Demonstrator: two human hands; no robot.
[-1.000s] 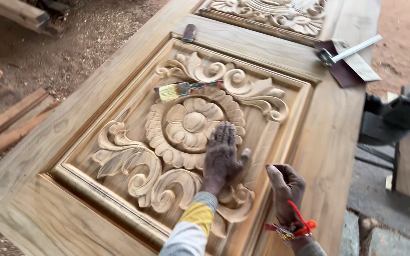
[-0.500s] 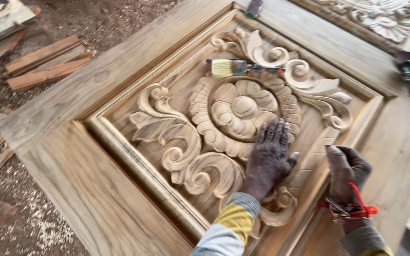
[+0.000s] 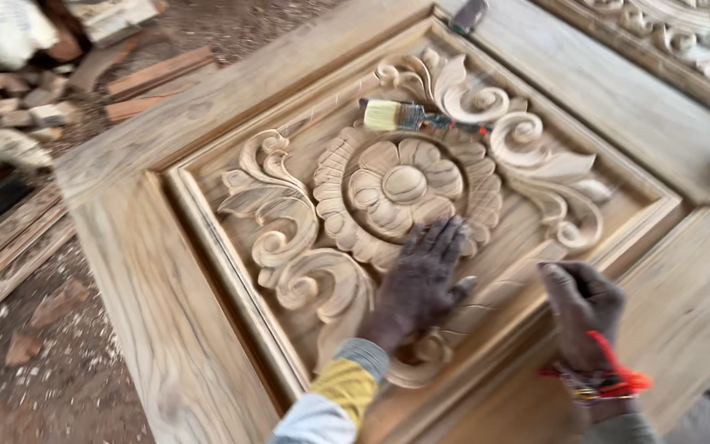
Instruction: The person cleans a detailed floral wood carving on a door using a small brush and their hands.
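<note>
Door panel of pale carved wood [image 3: 207,271] carries a central round flower carving [image 3: 404,185]. Left hand [image 3: 421,284] lies flat, fingers spread, just below the flower, holding nothing. Right hand [image 3: 581,308], curled, rests lower right; contents cannot be told. Yellow-bristled paintbrush [image 3: 417,117] lies above the flower.

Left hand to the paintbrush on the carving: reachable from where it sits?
Probably yes. The left hand lies flat on the carved panel, fingers pointing toward the paintbrush, which rests above the flower. Nothing stands between them but low relief.
</note>
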